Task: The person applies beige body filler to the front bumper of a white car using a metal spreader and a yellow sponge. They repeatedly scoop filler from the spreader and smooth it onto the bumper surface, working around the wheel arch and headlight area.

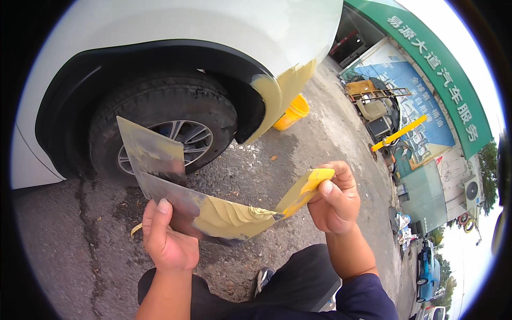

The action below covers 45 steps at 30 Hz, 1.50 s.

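Right hand: with our right hand (pixel 340 201) we pinch a yellow spreader (pixel 305 191) between thumb and fingers, the blade slanting down to the left.
Left hand: with our left hand (pixel 173 244) we hold a grey sheet (pixel 169 193) near its left end, thumb on top.
Spreader's tip: we see it meeting the right end of the grey sheet, where it is smeared dark.
Filler paste: we have an olive-yellow layer (pixel 226 217) on the right part of the sheet, ridged along its upper edge.
Upper panel: we see a second grey panel (pixel 152 144), paste-smeared, rising at the left end before the wheel (pixel 154 104); we cannot tell whether the two are joined.
Car: beyond our hands stands a white body (pixel 213 24) with black arch trim (pixel 160 49); a yellowish coating (pixel 292 82) covers its lower corner.
Ground: we find a yellow bucket (pixel 293 113) on the grey pavement (pixel 325 133), just beyond that corner.
Far right: we see a green signboard (pixel 429 64) above piled clutter (pixel 376 109).
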### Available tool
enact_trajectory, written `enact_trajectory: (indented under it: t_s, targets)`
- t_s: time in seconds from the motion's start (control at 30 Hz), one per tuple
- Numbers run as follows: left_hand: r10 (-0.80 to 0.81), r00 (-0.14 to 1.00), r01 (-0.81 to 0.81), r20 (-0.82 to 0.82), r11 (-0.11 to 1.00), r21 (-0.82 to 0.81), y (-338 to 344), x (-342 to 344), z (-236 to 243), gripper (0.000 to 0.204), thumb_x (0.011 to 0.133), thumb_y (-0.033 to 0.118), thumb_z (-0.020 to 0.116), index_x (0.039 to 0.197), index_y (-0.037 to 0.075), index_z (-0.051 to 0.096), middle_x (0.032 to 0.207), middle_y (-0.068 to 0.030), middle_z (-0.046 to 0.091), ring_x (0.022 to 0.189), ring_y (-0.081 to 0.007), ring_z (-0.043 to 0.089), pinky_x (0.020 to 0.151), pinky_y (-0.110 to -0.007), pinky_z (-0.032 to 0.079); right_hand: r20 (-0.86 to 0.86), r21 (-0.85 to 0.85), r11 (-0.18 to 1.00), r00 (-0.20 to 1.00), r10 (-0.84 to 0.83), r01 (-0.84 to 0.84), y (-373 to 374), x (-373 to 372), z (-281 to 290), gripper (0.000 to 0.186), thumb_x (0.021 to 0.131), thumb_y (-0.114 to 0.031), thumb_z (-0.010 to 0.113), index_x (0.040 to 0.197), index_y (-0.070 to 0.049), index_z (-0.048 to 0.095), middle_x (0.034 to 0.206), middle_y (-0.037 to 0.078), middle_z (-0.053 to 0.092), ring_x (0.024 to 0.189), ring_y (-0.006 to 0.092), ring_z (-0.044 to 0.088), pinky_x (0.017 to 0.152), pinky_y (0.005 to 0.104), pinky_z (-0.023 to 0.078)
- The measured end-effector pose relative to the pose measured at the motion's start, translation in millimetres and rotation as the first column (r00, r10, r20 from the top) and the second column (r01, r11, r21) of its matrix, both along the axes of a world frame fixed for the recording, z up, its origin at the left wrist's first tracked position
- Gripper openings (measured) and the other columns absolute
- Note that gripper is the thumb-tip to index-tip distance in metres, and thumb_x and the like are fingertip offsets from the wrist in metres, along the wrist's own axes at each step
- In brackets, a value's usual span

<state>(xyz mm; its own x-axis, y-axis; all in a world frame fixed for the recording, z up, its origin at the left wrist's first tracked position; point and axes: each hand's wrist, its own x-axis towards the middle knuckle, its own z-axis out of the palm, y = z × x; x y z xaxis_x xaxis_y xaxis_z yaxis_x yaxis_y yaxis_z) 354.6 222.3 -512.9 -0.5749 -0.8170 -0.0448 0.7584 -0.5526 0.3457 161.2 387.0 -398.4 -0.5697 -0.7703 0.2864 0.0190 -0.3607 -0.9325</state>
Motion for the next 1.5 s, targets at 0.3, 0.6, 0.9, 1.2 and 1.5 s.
enact_trajectory:
  t_s: [0.3, 0.6, 0.9, 1.2, 1.5]
  targets:
    - [0.036, 0.995, -0.040, 0.095, 0.999, 0.033, -12, 9, -11, 0.028, 0.098, 0.025, 0.059, 0.120, 0.008, 0.059, 0.117, -0.0030, 0.064, 0.111, -0.0192, 0.059, 0.100, -0.038, 0.045, -0.401, 0.210, 0.959, 0.878, 0.261, -0.189, -11, 7, 0, 0.029, 0.089, 0.009, 0.069, 0.118, 0.002, 0.066, 0.111, 0.017, 0.068, 0.104, 0.0224, 0.068, 0.090, 0.0338, 0.056]
    - [0.006, 0.990, -0.019, 0.140, 0.996, 0.090, -6, 10, -5, 0.031, 0.098, 0.025, 0.057, 0.120, 0.003, 0.059, 0.115, -0.0081, 0.064, 0.109, -0.0217, 0.061, 0.096, -0.042, 0.049, -0.570, 0.366, 0.919, 0.745, 0.346, -0.147, 0, 5, -1, 0.026, 0.093, -0.003, 0.068, 0.118, -0.001, 0.063, 0.106, 0.014, 0.070, 0.098, 0.0211, 0.069, 0.088, 0.0333, 0.056]
    - [-0.249, 0.968, 0.245, 0.032, 0.964, 0.106, 28, 1, 3, 0.029, 0.101, 0.024, 0.053, 0.120, 0.004, 0.063, 0.121, -0.0092, 0.069, 0.115, -0.0236, 0.064, 0.101, -0.041, 0.050, 0.414, 0.103, 0.791, 0.749, 0.517, -0.603, -27, 15, -17, 0.032, 0.099, -0.011, 0.062, 0.127, 0.002, 0.055, 0.112, 0.010, 0.068, 0.102, 0.0164, 0.067, 0.089, 0.0307, 0.054]
    - [-0.104, 0.993, 0.100, 0.054, 0.993, 0.067, 33, 5, 12, 0.030, 0.102, 0.024, 0.051, 0.119, 0.003, 0.063, 0.116, -0.0089, 0.070, 0.112, -0.0242, 0.065, 0.100, -0.041, 0.051, 0.178, 0.159, 0.684, 0.702, 0.689, -0.712, -26, -12, -16, 0.030, 0.099, -0.018, 0.065, 0.122, 0.000, 0.060, 0.109, 0.004, 0.068, 0.099, 0.0105, 0.063, 0.091, 0.0287, 0.052]
    - [0.093, 0.973, -0.109, 0.213, 0.992, 0.062, 25, 7, 27, 0.037, 0.106, 0.026, 0.047, 0.134, 0.002, 0.055, 0.136, -0.0107, 0.061, 0.126, -0.0272, 0.057, 0.111, -0.043, 0.043, 0.183, 0.112, 0.963, 0.947, -0.262, 0.245, -57, -125, -34, 0.028, 0.088, -0.002, 0.064, 0.116, 0.002, 0.062, 0.105, 0.007, 0.069, 0.089, 0.0157, 0.068, 0.084, 0.0305, 0.054]
